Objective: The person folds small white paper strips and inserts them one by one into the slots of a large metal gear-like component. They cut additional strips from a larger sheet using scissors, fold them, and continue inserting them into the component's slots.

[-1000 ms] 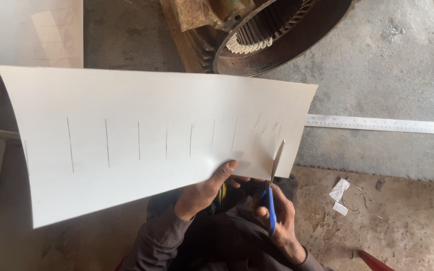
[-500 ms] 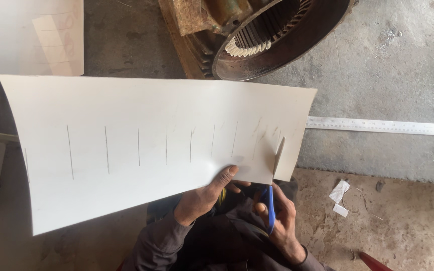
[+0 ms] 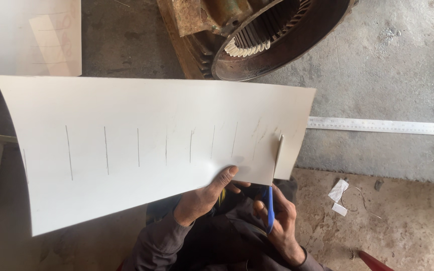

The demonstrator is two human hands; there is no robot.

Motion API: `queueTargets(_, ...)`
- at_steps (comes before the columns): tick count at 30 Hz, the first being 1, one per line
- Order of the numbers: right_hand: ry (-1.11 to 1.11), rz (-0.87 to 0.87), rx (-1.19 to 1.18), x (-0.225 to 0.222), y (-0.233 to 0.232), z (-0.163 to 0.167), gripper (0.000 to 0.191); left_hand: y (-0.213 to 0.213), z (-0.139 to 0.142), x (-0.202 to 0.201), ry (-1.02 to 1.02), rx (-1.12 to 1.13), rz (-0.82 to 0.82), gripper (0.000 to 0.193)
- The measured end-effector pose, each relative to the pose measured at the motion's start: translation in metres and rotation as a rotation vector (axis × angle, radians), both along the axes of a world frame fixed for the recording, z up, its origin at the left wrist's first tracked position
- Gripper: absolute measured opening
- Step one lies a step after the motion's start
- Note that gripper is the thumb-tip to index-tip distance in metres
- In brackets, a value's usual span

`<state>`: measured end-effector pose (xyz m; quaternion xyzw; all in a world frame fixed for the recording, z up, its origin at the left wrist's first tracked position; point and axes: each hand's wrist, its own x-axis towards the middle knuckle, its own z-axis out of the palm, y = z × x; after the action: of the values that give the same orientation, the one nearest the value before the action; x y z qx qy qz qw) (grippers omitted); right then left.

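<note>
L hand (image 3: 204,198) pinches sheet (image 3: 141,145) edge; R hand (image 3: 277,221) fingers closed on scissors (image 3: 273,185). Sheet light, floppy, bends easily; grip nr cut.

no packages, labels, signs or screens visible.

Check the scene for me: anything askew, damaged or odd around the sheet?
Nothing serious. The white sheet bows across the lap, and small paper scraps lie on the floor right of the right hand. The scissors are cutting into its lower edge.
</note>
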<state>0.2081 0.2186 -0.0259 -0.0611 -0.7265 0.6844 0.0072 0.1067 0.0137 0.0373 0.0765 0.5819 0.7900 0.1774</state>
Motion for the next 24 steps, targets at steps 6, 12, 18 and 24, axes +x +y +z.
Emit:
queueTargets(6,-0.007,0.011,-0.022,-0.003,0.0,-0.006,0.064,-0.004,-0.001,-0.002,-0.008,0.014,-0.041,0.042)
queueTargets(12,0.061,0.003,-0.02,-0.01,0.006,-0.003,0.067,-0.003,-0.002,0.004,-0.02,-0.036,-0.059,0.045)
queueTargets(18,0.005,-0.027,0.017,-0.016,0.005,0.007,0.063,-0.004,-0.002,0.005,-0.043,-0.001,-0.07,0.046)
queueTargets(24,-0.037,-0.057,-0.027,-0.016,-0.001,0.007,0.059,-0.008,-0.011,0.006,-0.1,-0.043,-0.077,0.048)
